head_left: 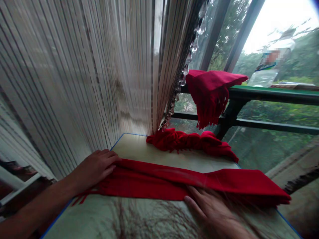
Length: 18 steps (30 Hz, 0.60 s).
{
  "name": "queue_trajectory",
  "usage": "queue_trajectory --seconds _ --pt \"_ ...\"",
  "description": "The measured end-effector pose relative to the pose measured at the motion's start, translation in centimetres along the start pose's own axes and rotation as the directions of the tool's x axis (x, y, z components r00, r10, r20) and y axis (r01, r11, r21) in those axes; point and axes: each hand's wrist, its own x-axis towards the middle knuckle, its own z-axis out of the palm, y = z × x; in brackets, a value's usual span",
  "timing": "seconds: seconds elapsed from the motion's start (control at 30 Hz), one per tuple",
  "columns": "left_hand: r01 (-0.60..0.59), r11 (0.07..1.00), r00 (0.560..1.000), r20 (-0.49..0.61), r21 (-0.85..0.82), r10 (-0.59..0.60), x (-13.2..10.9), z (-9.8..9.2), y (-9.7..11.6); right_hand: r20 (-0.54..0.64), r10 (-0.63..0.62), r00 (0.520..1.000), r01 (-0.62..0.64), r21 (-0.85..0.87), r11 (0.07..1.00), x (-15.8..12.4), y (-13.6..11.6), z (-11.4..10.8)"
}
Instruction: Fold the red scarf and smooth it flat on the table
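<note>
Across the table (139, 142) lay the red scarf (154, 187), layered lengthwise, its right end poking out past the edge! The left hand (99, 167) had its fingers bent together over the left end; whether they pinched, no telling. The right hand (214, 207), blurred, sat half open, fingertips lost under the upper fold, grip unclear. Danger there: one hasty tug could have skewed the layers, that overhang could have dragged everything crooked, and the loose fringe (82, 197) could have tucked under, leaving a lump.
</note>
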Motion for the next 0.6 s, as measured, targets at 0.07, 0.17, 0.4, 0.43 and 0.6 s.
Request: queue_trajectory --seconds 0.07,0.17,0.4,0.43,0.6 --pt "-0.037 0.999 0.999 0.019 0.04 0.036 0.6 0.5 -0.4 0.089 -0.015 0.996 0.011 0.048 0.999 0.0 -0.1 -0.1" --pt "-0.034 0.998 0.999 0.024 0.06 0.033 0.7 0.7 -1.2 0.099 0.007 0.995 -0.014 0.074 0.997 0.0 -0.3 -0.4" --pt "0.104 0.994 0.985 -0.132 -0.045 -0.109 1.0 -0.7 -0.9 0.116 0.029 0.993 -0.033 0.035 0.999 0.1 -0.1 -0.4" --pt "0.113 0.992 0.982 -0.149 -0.051 -0.119 1.0 -1.1 -0.7 0.12 0.027 0.992 -0.031 0.032 0.999 0.1 -0.1 -0.5" --pt "0.03 0.992 0.985 -0.164 -0.119 -0.049 -0.3 -3.2 0.5 0.153 0.03 0.988 -0.036 0.038 0.999 -0.1 -0.3 -0.6"
